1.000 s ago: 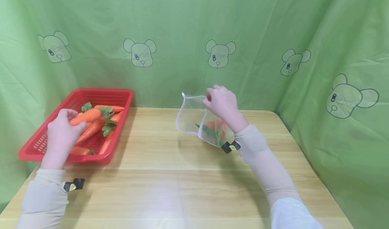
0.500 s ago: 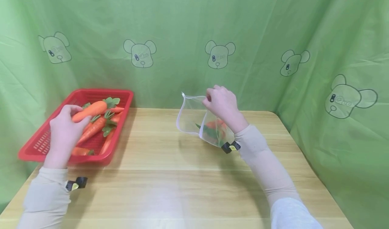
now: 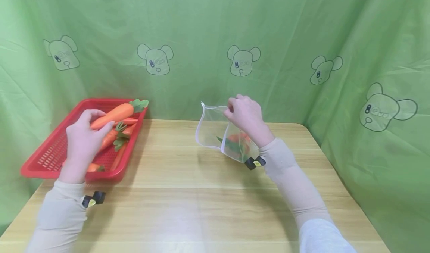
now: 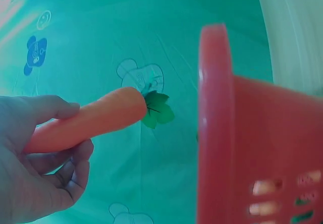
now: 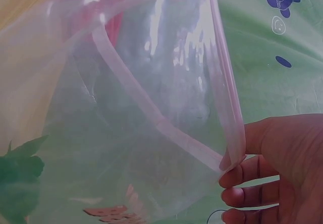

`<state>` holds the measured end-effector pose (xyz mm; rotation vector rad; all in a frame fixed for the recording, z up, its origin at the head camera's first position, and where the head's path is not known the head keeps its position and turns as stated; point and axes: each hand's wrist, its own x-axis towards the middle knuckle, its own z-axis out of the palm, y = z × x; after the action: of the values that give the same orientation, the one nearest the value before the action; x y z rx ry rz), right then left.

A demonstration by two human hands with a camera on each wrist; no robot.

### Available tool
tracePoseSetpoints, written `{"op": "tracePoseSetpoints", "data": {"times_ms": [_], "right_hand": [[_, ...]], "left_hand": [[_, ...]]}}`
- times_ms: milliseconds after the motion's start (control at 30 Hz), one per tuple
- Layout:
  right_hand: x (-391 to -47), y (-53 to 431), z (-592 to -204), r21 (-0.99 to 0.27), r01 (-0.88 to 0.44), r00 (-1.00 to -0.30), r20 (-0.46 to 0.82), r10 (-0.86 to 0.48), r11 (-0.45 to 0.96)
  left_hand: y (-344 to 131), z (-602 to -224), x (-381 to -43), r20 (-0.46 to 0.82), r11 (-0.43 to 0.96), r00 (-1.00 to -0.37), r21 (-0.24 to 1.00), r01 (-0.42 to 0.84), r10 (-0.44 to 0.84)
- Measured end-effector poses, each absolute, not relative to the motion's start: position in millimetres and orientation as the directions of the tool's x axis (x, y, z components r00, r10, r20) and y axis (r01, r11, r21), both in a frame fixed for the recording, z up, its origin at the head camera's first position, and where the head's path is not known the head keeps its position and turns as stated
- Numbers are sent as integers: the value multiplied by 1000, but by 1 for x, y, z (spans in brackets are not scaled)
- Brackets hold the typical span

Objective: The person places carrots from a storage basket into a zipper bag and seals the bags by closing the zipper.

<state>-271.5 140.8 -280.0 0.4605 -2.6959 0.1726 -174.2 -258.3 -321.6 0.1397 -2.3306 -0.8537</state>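
Between thumb and fingers, my left hand [image 3: 82,139] grips an orange carrot [image 3: 115,115] with green leaves at its far end. It hangs above the red basket [image 3: 133,144], where several more carrots [image 3: 106,140] lie. In the left wrist view the held carrot [image 4: 96,120] slants up and to the right, beside the basket wall [image 4: 217,123]. My right hand [image 3: 246,113] pinches the upper corner of a clear zip bag [image 3: 211,128], whose mouth gapes toward the left. Something orange with green leaves [image 3: 236,141] lies inside. The right wrist view shows thumb and index finger on the bag's edge [image 5: 229,118].
Both sit on a light wooden table [image 3: 174,193]. A green curtain [image 3: 198,29] with bear-head prints hangs behind it and along the right side. Bare tabletop lies between basket and bag.
My left hand has lifted the carrot up out of the pile and carried it to the right. The right hand and the bag stay in place.
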Motion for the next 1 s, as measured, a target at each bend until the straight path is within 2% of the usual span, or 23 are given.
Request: {"op": "tracePoseSetpoints", "data": {"times_ms": [267,467,700,1000], "right_hand": [[-271,141,-280,-61,-338,-873,392,-288,939],[-271,140,-279,-59,-336,-875,389,-289,940],[-271,140,-278,-58,-341,-869,399,-292,938],[-270,140,-279,-59,-346,-866,404,-294,937]], "left_hand": [[-241,-319,-177,583,734,-752,648,203,-308],[-228,-317,-177,528,669,-799,708,227,-288],[-210,-317,-181,566,646,-783,704,295,-259],[-185,-322,-191,578,595,-795,709,377,-184]]}}
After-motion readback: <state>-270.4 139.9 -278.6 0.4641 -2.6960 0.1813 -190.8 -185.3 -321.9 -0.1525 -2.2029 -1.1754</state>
